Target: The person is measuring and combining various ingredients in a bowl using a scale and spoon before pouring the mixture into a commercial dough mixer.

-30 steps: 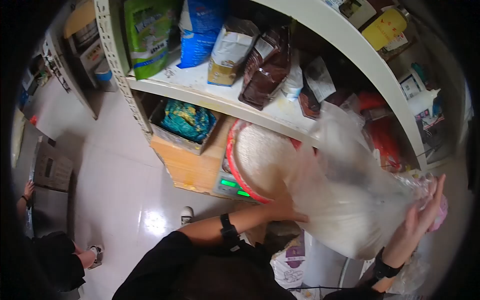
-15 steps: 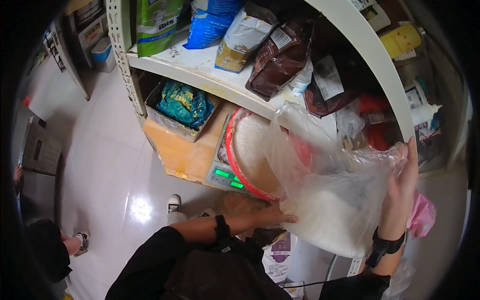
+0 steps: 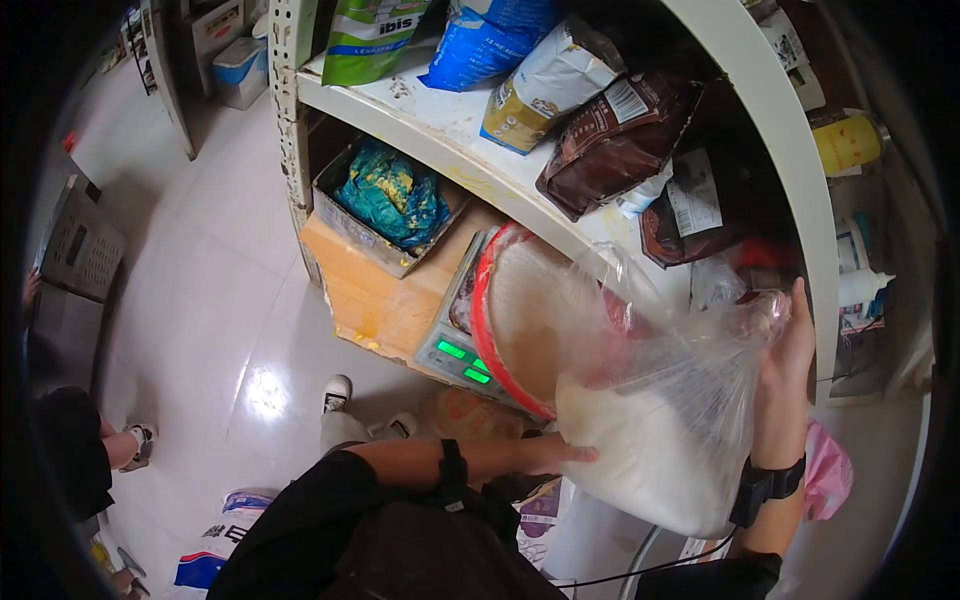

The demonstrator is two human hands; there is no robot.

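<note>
We hold a clear plastic bag of white grain in front of the shelf.

Our left hand (image 3: 555, 455) lies spread flat against the lower side of the plastic bag (image 3: 650, 430), and our right hand (image 3: 790, 340) pinches its gathered mouth up high. The bag hangs between them, thin and see-through, its lower half swollen with white grain. We judge it heavy, soft and slippery, best carried from under the belly with the neck held shut. Just behind sits a red-rimmed basin (image 3: 505, 320) of the same grain on a digital scale (image 3: 450, 350), under the white shelf (image 3: 440, 130).
</note>
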